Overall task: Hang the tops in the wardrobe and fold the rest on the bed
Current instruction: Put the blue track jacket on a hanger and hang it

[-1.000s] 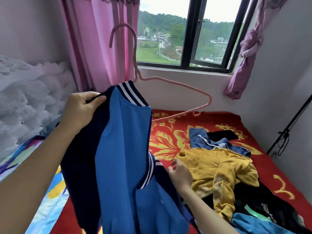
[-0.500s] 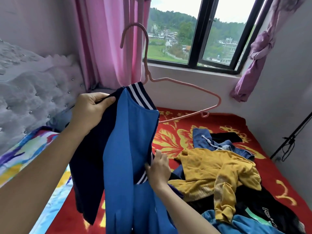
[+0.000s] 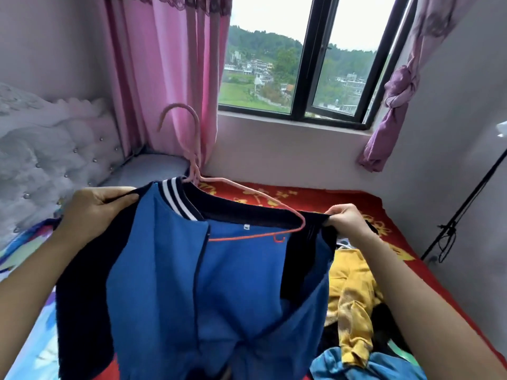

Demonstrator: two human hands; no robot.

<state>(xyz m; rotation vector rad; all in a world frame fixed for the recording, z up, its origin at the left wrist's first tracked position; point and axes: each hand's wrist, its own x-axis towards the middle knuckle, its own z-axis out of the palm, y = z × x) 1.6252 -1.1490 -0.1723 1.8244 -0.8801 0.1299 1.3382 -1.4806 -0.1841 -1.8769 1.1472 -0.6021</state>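
Head view is showing the hanging step under way: the left hand (image 3: 93,212) is pinching one shoulder of the blue jacket (image 3: 241,283) and the right hand (image 3: 348,223) the other, stretching it over the pink hanger (image 3: 195,160) above the bed (image 3: 356,204). Its long axis is running far to near, collar far, hook rising. Next, I judge, the right shoulder needs seating.

Nothing there could be read. The only label in sight was a small white cloth tag (image 3: 247,227), sewn inside the neck of the blue and navy zip jacket (image 3: 241,283), its dark mark too tiny to make out.
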